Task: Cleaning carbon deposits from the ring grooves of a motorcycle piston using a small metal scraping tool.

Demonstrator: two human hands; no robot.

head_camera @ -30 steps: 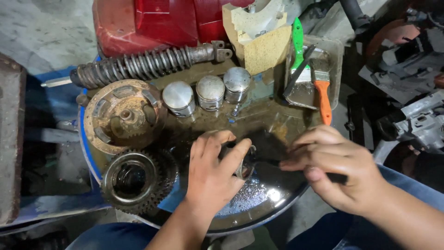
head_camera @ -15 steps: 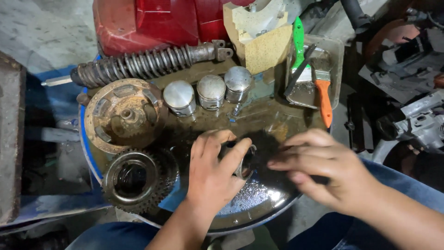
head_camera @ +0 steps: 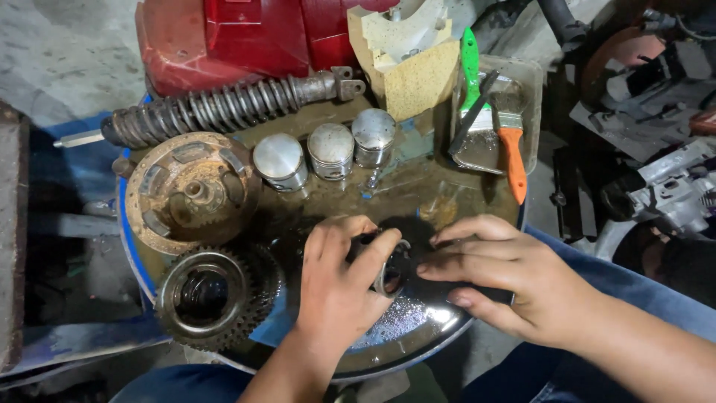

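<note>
My left hand (head_camera: 339, 287) grips a small dark ring-shaped metal part (head_camera: 389, 272) over a shallow round pan (head_camera: 418, 328) of dark oily liquid. My right hand (head_camera: 507, 276) lies just to the right of it, fingers curled and pointing left, fingertips close to the part. Whatever is under the right palm is hidden. Both hands are greasy.
On the blue drum top (head_camera: 130, 246) sit a toothed gear (head_camera: 212, 298), a rusty round hub (head_camera: 190, 194), three silver pistons (head_camera: 328, 153) and a coil shock absorber (head_camera: 224, 108). A tray (head_camera: 529, 89) holds an orange-handled brush (head_camera: 511, 153) and a green-handled tool (head_camera: 470, 63). Engine parts (head_camera: 664, 194) lie at right.
My right hand has moved left across the pan toward the ring part. My left hand has stayed in place on it.
</note>
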